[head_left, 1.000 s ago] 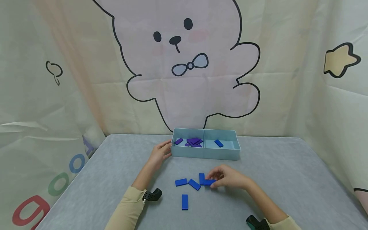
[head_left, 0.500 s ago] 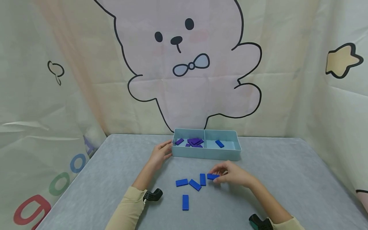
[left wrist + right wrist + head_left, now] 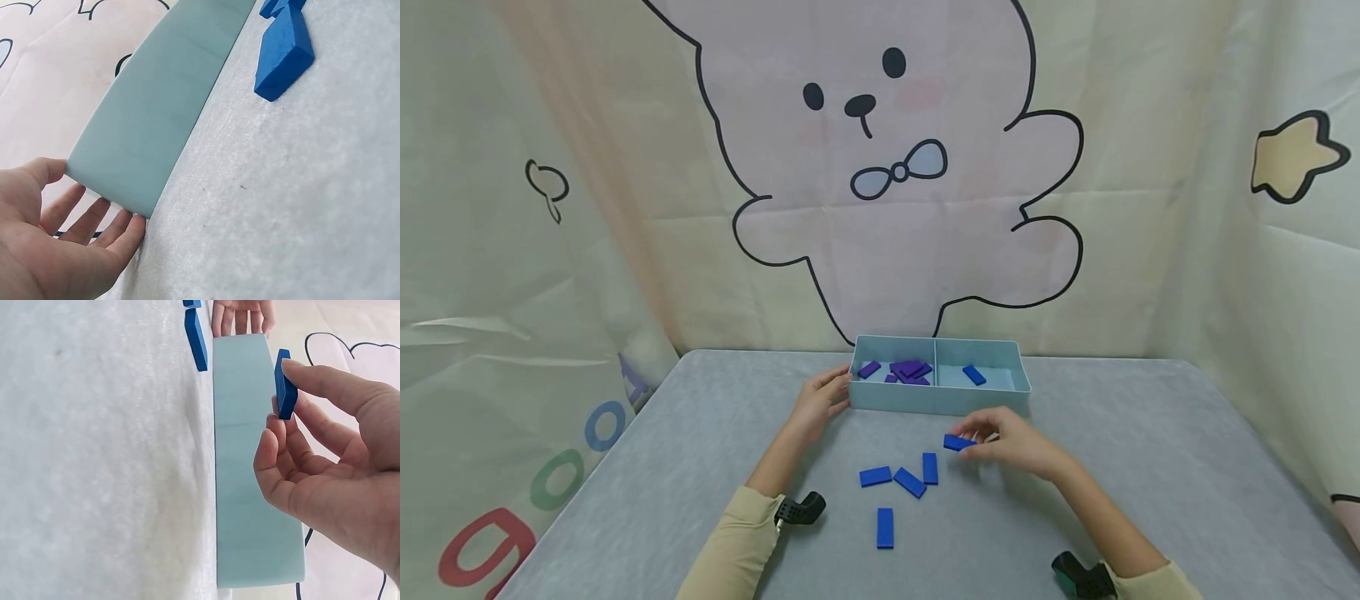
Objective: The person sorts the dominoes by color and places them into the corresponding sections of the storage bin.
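The tray (image 3: 917, 402) at twelve o'clock looks like smooth, matt plastic; the tabletop (image 3: 700, 417), fuzzy, felt-like cloth. At the tray's six o'clock, the blue blocks (image 3: 885, 528) look matt; the backdrop (image 3: 880, 250) is creased fabric, faintly shiny at nine o'clock.

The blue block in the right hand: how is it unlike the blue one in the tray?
The held block is pinched in the right hand; the other block lies untouched in the tray. Fingers partly cover the held block; the other block's top shows whole. Both are blue and oblong.
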A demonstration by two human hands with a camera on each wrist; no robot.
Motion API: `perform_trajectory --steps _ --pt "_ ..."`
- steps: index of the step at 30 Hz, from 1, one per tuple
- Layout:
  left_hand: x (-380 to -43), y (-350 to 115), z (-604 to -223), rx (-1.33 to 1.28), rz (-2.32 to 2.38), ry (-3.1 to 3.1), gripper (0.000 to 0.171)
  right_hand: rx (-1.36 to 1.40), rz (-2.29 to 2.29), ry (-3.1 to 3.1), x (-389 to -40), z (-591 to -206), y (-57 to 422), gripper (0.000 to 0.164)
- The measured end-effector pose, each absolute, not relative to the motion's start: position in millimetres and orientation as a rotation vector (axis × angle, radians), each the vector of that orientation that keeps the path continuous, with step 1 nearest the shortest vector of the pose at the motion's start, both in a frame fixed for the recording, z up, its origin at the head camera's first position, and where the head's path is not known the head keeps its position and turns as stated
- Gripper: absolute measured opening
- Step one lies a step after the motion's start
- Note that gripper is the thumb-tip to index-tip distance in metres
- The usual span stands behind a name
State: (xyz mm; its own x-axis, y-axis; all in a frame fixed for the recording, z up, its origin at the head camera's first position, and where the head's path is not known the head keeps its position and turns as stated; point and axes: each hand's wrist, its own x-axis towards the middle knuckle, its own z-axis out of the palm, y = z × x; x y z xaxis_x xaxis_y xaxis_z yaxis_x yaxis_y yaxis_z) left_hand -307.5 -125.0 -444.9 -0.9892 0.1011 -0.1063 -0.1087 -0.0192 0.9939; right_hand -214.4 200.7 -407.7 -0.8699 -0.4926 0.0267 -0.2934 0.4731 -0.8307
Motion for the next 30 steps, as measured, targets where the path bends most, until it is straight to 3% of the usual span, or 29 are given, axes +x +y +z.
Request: perform_trajectory --steps 30 --pt "-306.2 -124.3 -443.6 -0.007 2.158 2.072 0.049 -0.617 -1.29 2.608 -230.5 -375.6 204.3 0.026"
